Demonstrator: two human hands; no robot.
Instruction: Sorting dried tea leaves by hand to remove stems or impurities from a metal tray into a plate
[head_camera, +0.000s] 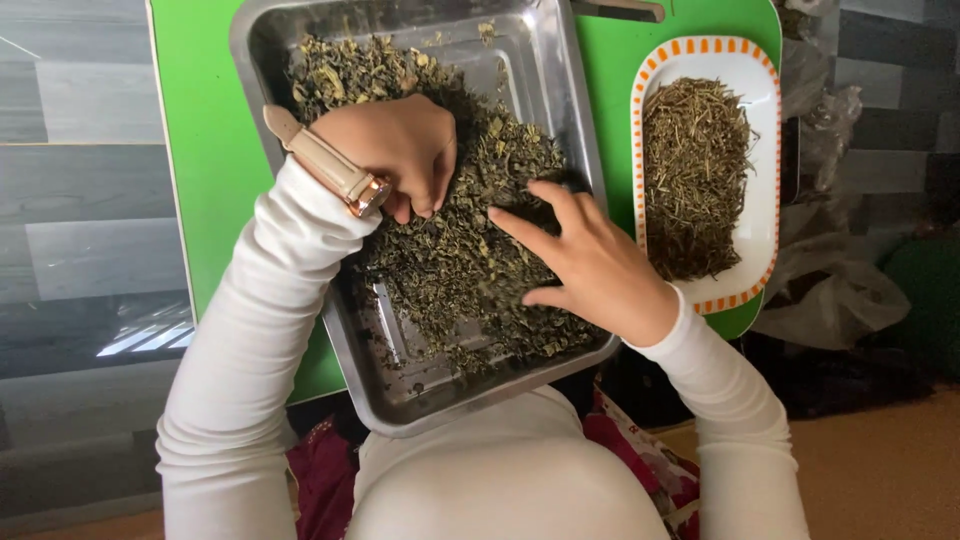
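Right now both hands are working in the dried leaves (455, 265) heaped in the metal tray (560, 90): the left hand (395, 150) is curling its fingers together into the pile, the right hand (590, 265) is resting fingers apart on it. A white dish (765, 110) of dried stems is sitting just right, on the green surface (205, 150).

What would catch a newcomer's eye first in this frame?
A steel tray heaped with dried leaves sits at centre on a green board. The left hand, wearing a watch, and the right hand both dig into the leaves. At right, an orange-rimmed dish holds dried stems.
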